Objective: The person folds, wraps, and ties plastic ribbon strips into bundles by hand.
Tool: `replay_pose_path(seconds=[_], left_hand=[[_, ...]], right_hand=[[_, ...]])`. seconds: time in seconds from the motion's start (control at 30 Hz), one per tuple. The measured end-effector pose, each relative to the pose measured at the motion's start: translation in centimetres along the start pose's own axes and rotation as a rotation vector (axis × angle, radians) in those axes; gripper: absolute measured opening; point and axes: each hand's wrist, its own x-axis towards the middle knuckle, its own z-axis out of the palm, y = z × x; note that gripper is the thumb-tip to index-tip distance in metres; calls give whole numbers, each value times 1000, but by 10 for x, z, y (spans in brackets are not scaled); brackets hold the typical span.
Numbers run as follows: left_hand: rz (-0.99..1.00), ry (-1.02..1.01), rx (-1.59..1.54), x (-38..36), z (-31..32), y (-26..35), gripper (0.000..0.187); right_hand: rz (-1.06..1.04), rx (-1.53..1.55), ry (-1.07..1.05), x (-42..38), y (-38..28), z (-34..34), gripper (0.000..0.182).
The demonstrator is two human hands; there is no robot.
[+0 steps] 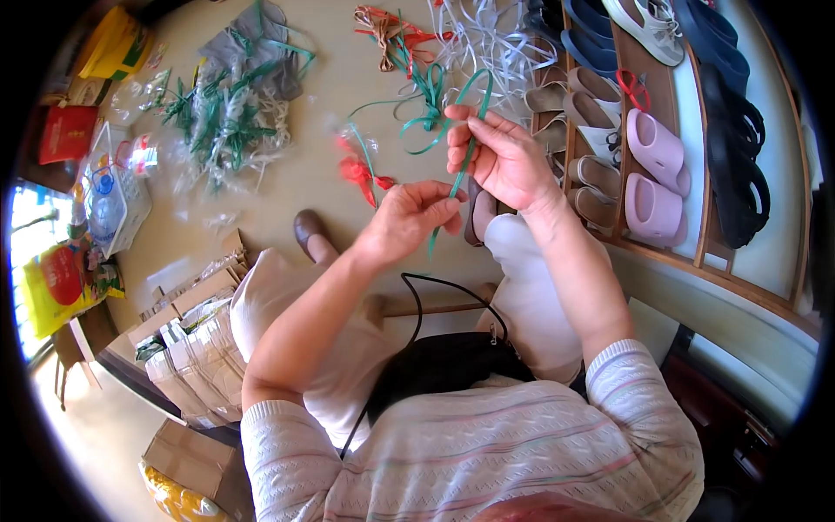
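Note:
A narrow green ribbon (470,151) runs between my two hands, its upper part looping above and its lower end hanging down. My left hand (407,222) is closed in a pinch on the ribbon's lower part. Higher up and to the right, my right hand (503,157) pinches the same ribbon between thumb and fingers. Just beyond my hands lies a bundle of green ribbon (430,94) on the floor. A red ribbon piece (355,171) lies to the left of it.
White ribbons (496,43) and a red bundle (383,26) lie ahead. A green and white tangle (230,117) is at the left. A shoe rack (687,252) stands at the right, a cardboard box (198,374) at the lower left, a white basket (130,204) beyond it.

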Motion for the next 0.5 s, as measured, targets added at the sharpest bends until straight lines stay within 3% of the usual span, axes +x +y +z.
replay_pose_path(seconds=[0.17,0.5], left_hand=[[-14,160,-113,-2,-6,5,19],[122,252,-91,-5,-16,25,16]], right_hand=[[-80,-96,113,1,-4,4,27],[-75,-203,248,5,-4,6,22]])
